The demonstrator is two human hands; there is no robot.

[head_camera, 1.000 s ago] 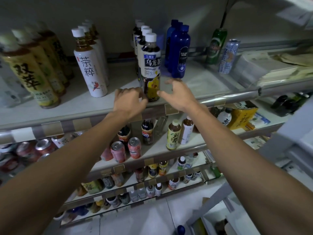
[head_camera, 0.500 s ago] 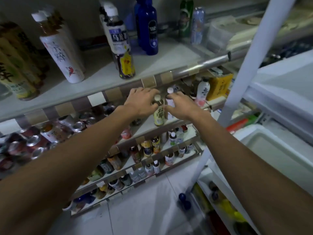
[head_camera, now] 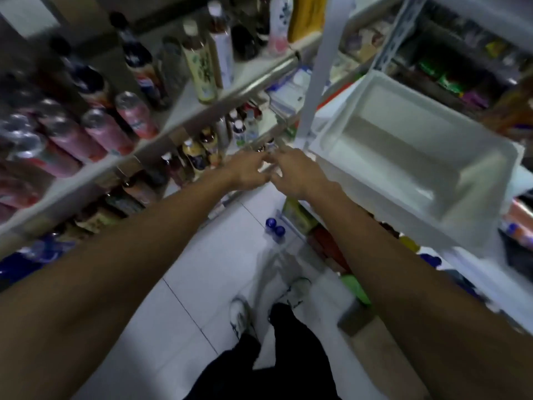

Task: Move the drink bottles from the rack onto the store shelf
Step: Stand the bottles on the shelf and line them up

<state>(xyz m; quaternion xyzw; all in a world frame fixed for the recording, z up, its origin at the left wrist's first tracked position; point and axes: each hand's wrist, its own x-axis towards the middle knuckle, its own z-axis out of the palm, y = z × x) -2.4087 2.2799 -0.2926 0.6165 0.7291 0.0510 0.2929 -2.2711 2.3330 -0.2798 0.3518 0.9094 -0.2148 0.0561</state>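
Between the store shelf [head_camera: 259,79] on the left and the white rack [head_camera: 315,82] on the right, both bare arms reached forward above the floor. The left hand [head_camera: 248,171] and the right hand [head_camera: 297,174] hung side by side with their fingertips almost meeting. The fingers were loose and slightly bent, and neither hand held anything, though blur softened the detail.

Just beyond the fingertips, small bottles [head_camera: 239,131] stood on a lower tier of the shelf, with darker ones to their left. One tier up stood a tall tea bottle [head_camera: 200,67] with a pale label, a white-labelled bottle just beside it, and a cola bottle [head_camera: 141,67] further left. Pink cans [head_camera: 135,116] crowded the near edge of that tier.

Right of the right hand, a white plastic bin [head_camera: 360,90] sat on the rack. Low at the rack's foot, two blue-capped bottles [head_camera: 275,228] stood by blurred green and red packs. Under the arms lay white floor tiles [head_camera: 202,269], the person's white shoes [head_camera: 239,316] and dark trousers [head_camera: 277,362].
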